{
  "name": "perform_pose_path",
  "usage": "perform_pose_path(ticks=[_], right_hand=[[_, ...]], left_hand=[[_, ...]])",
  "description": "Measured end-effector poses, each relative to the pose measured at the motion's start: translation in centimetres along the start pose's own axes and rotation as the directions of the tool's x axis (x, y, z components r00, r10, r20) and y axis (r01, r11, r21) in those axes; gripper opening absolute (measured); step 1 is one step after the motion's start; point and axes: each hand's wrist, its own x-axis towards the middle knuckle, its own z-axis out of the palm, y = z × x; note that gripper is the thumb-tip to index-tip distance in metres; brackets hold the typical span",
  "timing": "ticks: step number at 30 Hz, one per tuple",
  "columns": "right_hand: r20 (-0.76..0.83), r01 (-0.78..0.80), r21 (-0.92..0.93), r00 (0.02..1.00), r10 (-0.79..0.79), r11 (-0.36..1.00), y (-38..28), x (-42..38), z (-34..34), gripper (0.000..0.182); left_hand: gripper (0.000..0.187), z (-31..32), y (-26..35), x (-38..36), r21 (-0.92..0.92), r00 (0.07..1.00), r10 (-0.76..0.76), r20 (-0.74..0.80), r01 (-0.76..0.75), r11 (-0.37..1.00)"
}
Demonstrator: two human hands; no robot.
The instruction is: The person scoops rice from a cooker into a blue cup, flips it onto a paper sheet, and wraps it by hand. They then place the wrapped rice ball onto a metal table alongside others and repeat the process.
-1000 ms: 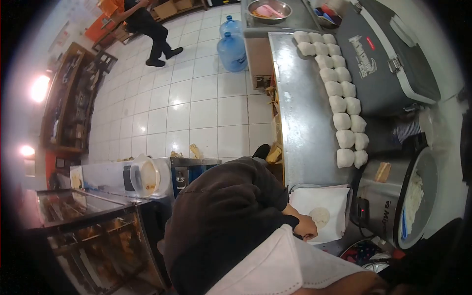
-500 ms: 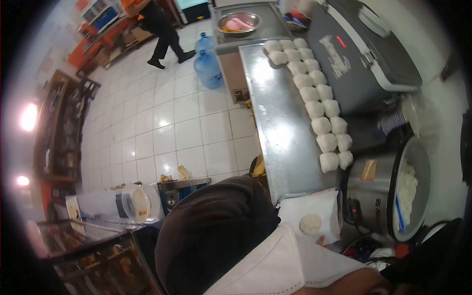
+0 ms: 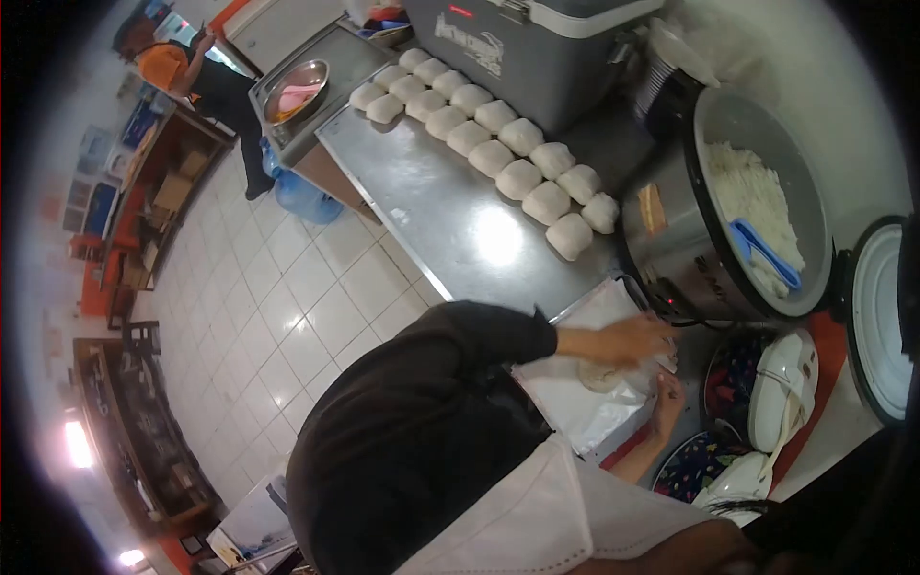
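Note:
A flattened round of dough [image 3: 598, 378] lies on a pale, shiny sheet [image 3: 585, 414] at the counter's near end, partly covered by my left hand. My left hand [image 3: 625, 343] reaches across the sheet from a dark sleeve, its fingers smeared by motion near the far edge. Just below it, my right hand [image 3: 668, 398] is closed at the sheet's edge with fingers bent; what they hold is too small to make out. Rows of white dough balls [image 3: 494, 156] sit on the metal counter [image 3: 422, 211] beyond.
A large steel cooker [image 3: 690, 259] with rice and a blue utensil [image 3: 764, 254] stands right of the dough balls. Behind them is a grey cooler [image 3: 565, 57]. A metal bowl [image 3: 299, 91] sits at the far end. A person in orange [image 3: 163, 69] stands at upper left.
The view has turned and the counter now runs diagonally. Both my hands have come into view over the sheet; before, only a fingertip showed. The person in orange appears more upright.

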Motion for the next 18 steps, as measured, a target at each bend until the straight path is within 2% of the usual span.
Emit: perform_pose_path(ticks=[1,2,3,4,5,6,7,8,9,10,11,12,13,14,16,17,18], right_hand=[[0.086,-0.002,0.021,0.996,0.000,1.000,0.4,0.2,-0.2,0.028],[0.177,-0.004,0.042,0.984,-0.003,0.999,0.6,0.5,-0.3,0.028],[0.174,0.000,0.045,0.985,-0.007,0.999,-1.2,0.3,0.1,0.028],[0.248,0.010,0.041,0.969,-0.020,0.999,-3.2,-0.4,0.5,0.029],[0.322,0.019,0.041,0.946,-0.031,0.999,-4.3,-0.7,0.8,0.030],[0.325,0.017,0.054,0.945,-0.034,0.998,-3.9,-0.3,0.7,0.030],[0.326,-0.012,-0.121,0.944,0.051,0.993,-3.2,0.3,0.3,0.029],[0.312,-0.043,-0.293,0.940,0.138,0.955,-2.6,0.5,-0.2,0.029],[0.317,-0.047,-0.281,0.938,0.139,0.958,-1.8,0.7,-0.3,0.029],[0.245,-0.095,-0.175,0.960,0.136,0.980,-0.8,0.7,-0.4,0.028],[0.168,-0.136,-0.067,0.975,0.146,0.988,-0.2,0.6,-0.4,0.027],[0.160,-0.148,-0.062,0.975,0.156,0.987,0.2,0.5,-0.5,0.027],[0.166,-0.138,-0.092,0.974,0.152,0.986,0.4,0.3,-0.6,0.024],[0.161,-0.139,-0.120,0.974,0.157,0.983,0.7,-0.2,-0.8,0.022],[-0.005,-0.068,-0.403,0.997,0.072,0.913,3.8,0.1,-0.9,0.028],[-0.065,-0.215,-0.364,0.976,0.206,0.906,5.0,0.3,-1.0,0.036],[-0.215,-0.065,-0.094,0.976,0.044,0.993,5.7,-0.3,0.2,0.048]], left_hand=[[0.058,0.8,-2.8,0.7,0.162,0.998,0.058,0.031,-0.062,0.985],[0.058,1.1,-4.3,1.9,0.163,0.997,0.064,0.033,-0.069,0.984],[0.048,1.3,-5.3,3.0,0.234,0.918,0.012,0.397,-0.113,0.966],[0.039,1.6,-5.9,3.7,0.284,0.710,-0.076,0.700,-0.178,0.942],[0.039,2.1,-5.8,4.0,0.287,0.706,-0.080,0.703,-0.179,0.941],[0.032,2.8,-5.5,3.8,0.268,0.747,-0.018,0.665,-0.216,0.939],[0.025,3.0,-5.6,3.5,0.253,0.780,0.041,0.625,-0.252,0.934],[0.025,2.4,-5.5,3.6,0.256,0.772,0.033,0.635,-0.250,0.934],[0.027,1.4,-5.1,3.8,0.163,0.731,0.025,0.681,-0.184,0.969],[0.029,0.7,-5.1,4.0,0.069,0.689,0.026,0.724,-0.111,0.991],[0.029,1.4,-6.0,4.0,0.064,0.681,0.029,0.731,-0.111,0.992],[0.034,2.5,-7.3,4.1,0.120,0.642,-0.018,0.767,-0.116,0.986],[0.040,2.7,-7.6,4.5,0.169,0.601,-0.058,0.798,-0.130,0.977],[0.046,2.9,-7.8,4.6,0.126,0.597,-0.060,0.800,-0.069,0.990],[0.054,2.2,-7.9,4.5,0.036,0.574,-0.028,0.818,-0.002,0.999],[0.057,2.6,-8.3,4.6,-0.018,0.556,0.008,0.831,0.013,1.000],[0.062,3.3,-8.7,5.1,-0.025,0.529,0.084,0.844,-0.118,0.993]])
